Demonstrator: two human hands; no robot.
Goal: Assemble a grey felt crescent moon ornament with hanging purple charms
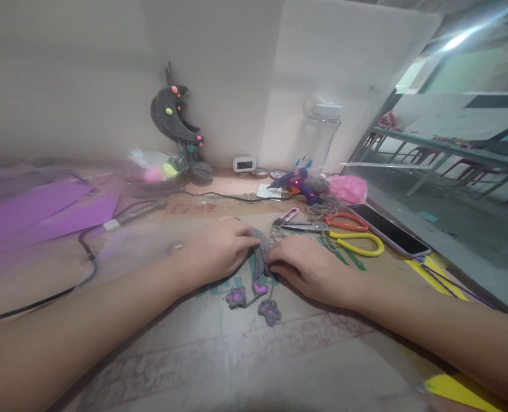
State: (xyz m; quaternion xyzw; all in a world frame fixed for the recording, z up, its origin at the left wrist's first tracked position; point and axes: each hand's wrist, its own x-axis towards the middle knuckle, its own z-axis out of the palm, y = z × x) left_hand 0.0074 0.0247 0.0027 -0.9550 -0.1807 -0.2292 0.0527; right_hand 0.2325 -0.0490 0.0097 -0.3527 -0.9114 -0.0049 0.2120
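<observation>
A small grey crescent-shaped yarn ornament lies on the cardboard in front of me. My left hand pinches its upper left edge between thumb and fingers. On the opposite side, the fingertips of my right hand are closed at its right edge, partly hiding it. A purple-centred heart shape sits at the lower tip. Below it, a grey flower with a purple middle and a second such flower trail on grey strands. Scissors with red and yellow handles lie just beyond my right hand.
Behind are a blue glue gun with a red light, grey yarn, a pink bag, a clock and a bottle. A phone lies right; purple sheets left. A larger grey crescent hangs behind.
</observation>
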